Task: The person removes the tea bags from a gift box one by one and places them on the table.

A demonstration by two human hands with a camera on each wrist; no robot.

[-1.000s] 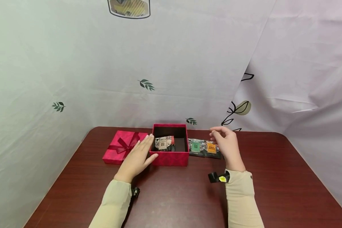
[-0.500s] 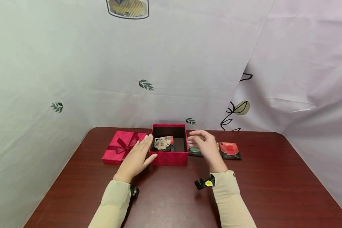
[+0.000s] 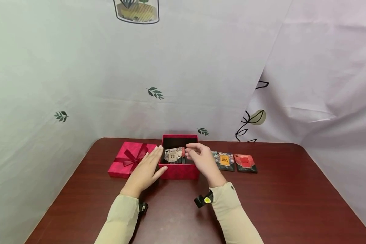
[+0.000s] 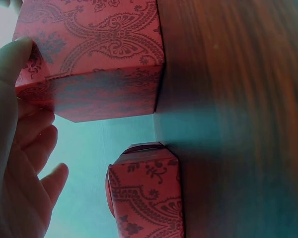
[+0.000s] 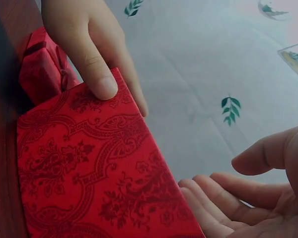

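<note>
An open red patterned box point(image 3: 180, 172) stands near the table's back edge. Inside, at its left, lies a sachet point(image 3: 173, 156) with a cream label. My left hand point(image 3: 144, 172) lies along the box's left side with straight fingers; in the right wrist view the thumb point(image 5: 107, 88) presses the front wall by the corner. Over the box's right part is my right hand point(image 3: 203, 162), its fingers loosely bent and nothing seen between them. Right of the box lie an orange-labelled sachet point(image 3: 224, 160) and a red-labelled sachet point(image 3: 245, 163). My right hand mostly hides the green-labelled one.
Left of the box, partly behind my left hand, sits the red lid point(image 3: 131, 158) with a ribbon bow. A white printed cloth point(image 3: 183, 112) hangs right behind the brown table point(image 3: 177, 217). Each wrist wears a black camera point(image 3: 200, 201).
My right hand has moved left from above the sachets to over the box, uncovering the red-labelled and orange-labelled sachets. My left hand stays at the box's left side.
</note>
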